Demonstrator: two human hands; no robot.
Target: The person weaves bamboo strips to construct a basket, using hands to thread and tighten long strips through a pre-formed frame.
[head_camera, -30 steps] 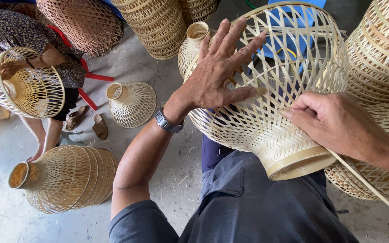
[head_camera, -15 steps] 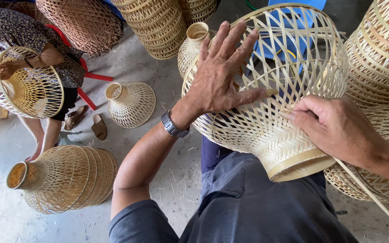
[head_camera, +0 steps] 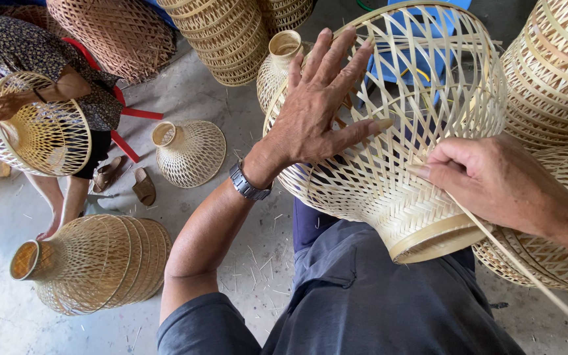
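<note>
Far out to the left of both hands, another person (head_camera: 47, 79) sits holding a woven shade (head_camera: 31, 131), and a nested stack of finished shades (head_camera: 93, 263) lies on the concrete floor (head_camera: 231, 131); all of it is well apart from the work.

The left hand (head_camera: 317, 112) lies flat and open, fingers spread, pressed against the upper flank of the bamboo lampshade (head_camera: 389, 131). It grips nothing; it only steadies the weave from above. The shade rests on the person's lap, just below and to the right of that palm. Its long axis runs diagonally, with the wide open mouth up and away and the narrow solid collar (head_camera: 435, 236) down toward the body.

The right hand (head_camera: 494, 181) is just to the right of the shade, closed in a pinch on a thin bamboo strip (head_camera: 527, 276) at the point where it enters the lattice. The strip trails down and to the right, past the wrist, toward the frame's corner. This hand is the nearer one to the collar.

Right of that grip, stacked baskets (head_camera: 553, 72) stand close, so room there is tight; the open room lies below the strip.
</note>
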